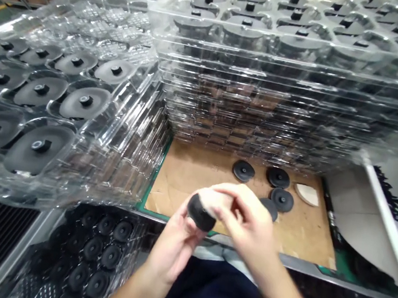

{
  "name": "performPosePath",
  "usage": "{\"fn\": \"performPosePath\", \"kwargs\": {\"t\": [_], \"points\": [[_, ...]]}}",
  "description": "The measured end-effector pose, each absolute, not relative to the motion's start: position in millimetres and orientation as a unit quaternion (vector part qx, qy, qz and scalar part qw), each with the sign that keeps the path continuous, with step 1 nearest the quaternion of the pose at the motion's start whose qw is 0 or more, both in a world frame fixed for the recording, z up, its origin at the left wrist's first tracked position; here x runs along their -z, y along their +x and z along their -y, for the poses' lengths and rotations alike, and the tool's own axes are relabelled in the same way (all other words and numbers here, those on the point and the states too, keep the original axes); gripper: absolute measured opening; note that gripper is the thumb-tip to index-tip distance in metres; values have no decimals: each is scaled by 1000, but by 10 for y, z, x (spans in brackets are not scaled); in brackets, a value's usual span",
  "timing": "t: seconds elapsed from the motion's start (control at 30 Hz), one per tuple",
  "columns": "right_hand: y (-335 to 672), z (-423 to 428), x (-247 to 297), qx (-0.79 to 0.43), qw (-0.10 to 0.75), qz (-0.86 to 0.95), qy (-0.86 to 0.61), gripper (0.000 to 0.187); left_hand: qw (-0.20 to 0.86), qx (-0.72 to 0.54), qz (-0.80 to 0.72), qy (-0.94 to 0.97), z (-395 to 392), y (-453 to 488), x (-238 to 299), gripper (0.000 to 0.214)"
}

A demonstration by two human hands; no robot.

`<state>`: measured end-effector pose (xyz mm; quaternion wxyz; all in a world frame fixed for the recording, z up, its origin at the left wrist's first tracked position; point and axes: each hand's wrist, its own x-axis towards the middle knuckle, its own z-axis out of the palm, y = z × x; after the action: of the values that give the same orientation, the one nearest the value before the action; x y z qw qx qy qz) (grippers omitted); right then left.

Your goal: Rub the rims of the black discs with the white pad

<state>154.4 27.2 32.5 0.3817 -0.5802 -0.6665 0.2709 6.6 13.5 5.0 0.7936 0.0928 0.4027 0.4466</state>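
Left fingers (179,218) around black disc (201,215), apparently gripping

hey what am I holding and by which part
Your left hand holds a black round disc, material unclear, by its edge; your right hand is at a blurred whitish piece, its hold unclear.

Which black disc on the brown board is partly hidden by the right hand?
The disc poking out past the right hand, lowest of the four visible; the other three discs lie clear of it.
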Motion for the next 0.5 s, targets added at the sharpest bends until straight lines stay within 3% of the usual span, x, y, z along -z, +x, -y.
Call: {"fn": "performPosePath", "kwargs": {"t": [0.07, 0.2, 0.37, 0.5], "points": [[1487, -177, -567, -284, 420, 687, -521, 17, 814, -412, -396, 103, -117, 122, -98, 58], [1478, -145, -743, -344, 355, 714, -495, 14, 813, -400, -405, 121, -105, 201, -196, 57], [1534, -56, -723, -266, 452, 689, -500, 22, 825, -393, -380, 144, -119, 235, -255, 55], [1634, 28, -776, -359, 387, 704, -475, 15, 823, -398, -380, 139, -127, 257, -294, 64]]}}
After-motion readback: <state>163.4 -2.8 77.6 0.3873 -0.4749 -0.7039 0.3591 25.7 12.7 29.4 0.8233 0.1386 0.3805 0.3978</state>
